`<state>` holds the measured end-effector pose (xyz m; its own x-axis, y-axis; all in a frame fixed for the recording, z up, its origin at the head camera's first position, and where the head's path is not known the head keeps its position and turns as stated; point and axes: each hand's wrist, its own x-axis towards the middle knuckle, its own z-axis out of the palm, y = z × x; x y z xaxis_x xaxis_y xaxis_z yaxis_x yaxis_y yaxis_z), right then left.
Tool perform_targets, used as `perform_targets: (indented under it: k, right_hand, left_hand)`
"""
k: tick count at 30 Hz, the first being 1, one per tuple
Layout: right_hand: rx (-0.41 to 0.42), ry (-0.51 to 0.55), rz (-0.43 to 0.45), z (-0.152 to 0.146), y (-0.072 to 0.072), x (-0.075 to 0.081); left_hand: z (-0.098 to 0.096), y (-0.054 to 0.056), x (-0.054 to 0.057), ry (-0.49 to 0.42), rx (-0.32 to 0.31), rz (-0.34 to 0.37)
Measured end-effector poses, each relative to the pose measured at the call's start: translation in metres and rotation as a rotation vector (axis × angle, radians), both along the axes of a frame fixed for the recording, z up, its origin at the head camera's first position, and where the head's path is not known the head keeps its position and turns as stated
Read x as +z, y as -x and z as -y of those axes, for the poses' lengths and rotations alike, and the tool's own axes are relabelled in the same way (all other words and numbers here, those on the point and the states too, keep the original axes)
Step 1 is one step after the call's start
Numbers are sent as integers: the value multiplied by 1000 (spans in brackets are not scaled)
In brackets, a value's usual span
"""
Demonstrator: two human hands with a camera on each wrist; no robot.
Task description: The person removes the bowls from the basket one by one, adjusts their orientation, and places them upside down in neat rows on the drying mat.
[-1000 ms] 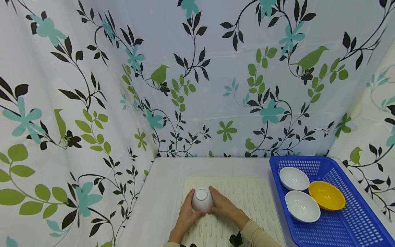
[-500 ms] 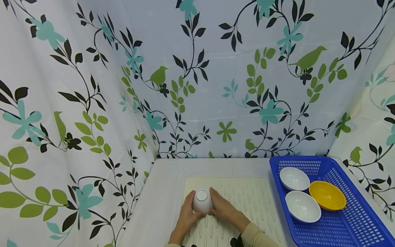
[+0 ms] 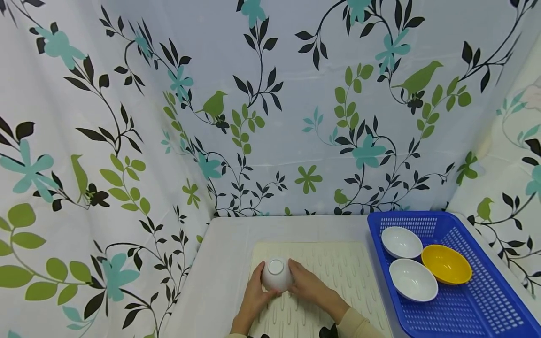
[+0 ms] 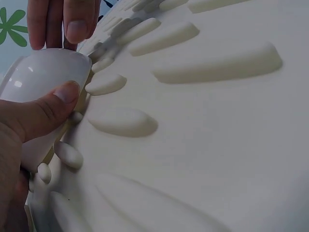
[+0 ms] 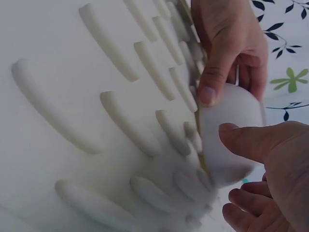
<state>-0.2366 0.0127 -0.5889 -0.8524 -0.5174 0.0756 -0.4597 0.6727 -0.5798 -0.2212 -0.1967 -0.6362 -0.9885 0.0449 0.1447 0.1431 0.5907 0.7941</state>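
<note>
A white bowl (image 3: 276, 277) sits upside down over a cream ridged mat (image 3: 338, 272), close to the mat's left edge and just short of its far left corner, its round foot ring facing up. Both hands grip it, one from each side. The left hand (image 3: 256, 292) has its thumb laid along the bowl's near side and its fingers round the left side; the right hand (image 3: 310, 285) holds the opposite side, its thumb pressed on the outer wall. In the wrist views the rim seems to meet the mat's ridges, though the dim, steep angle makes full contact hard to confirm. Tan sleeves (image 3: 359, 324) show behind the wrists.

The mat lies on a white tabletop (image 3: 232, 234), its far edge set back from the tabletop's far edge. Along the tabletop's right edge, reaching its far right corner, is a blue perforated plastic basket (image 3: 486, 310). Three bowls lie in it with their openings up: a far white bowl (image 3: 401, 241) by the basket's far left corner, a near white bowl (image 3: 413, 280) along its left edge, and a yellow bowl (image 3: 446, 264) just to the right of both. A curtain (image 3: 270, 122) printed with leaves, flowers and green birds hangs behind the tabletop's far edge and along both sides.
</note>
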Motion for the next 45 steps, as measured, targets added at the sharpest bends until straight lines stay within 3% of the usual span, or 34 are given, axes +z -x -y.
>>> perform_targets:
  k: [11, 17, 28, 35, 45]
  right_hand:
    - [-26, -10, 8, -38, -33, 29]
    - [-44, -29, -72, -59, -46, 57]
    - [-202, -63, -232, -117, -48, 98]
    - [-278, -127, -232, -166, -47, 109]
    - [-329, -210, -175, -234, -35, 117]
  left_hand:
    - [3, -7, -4, -11, 33, 16]
    - [4, -8, -6, 4, 42, 26]
    - [1, -6, -6, -7, 52, 42]
    - [-2, -5, -7, -16, 46, 63]
    - [0, 2, -2, -16, 24, -5]
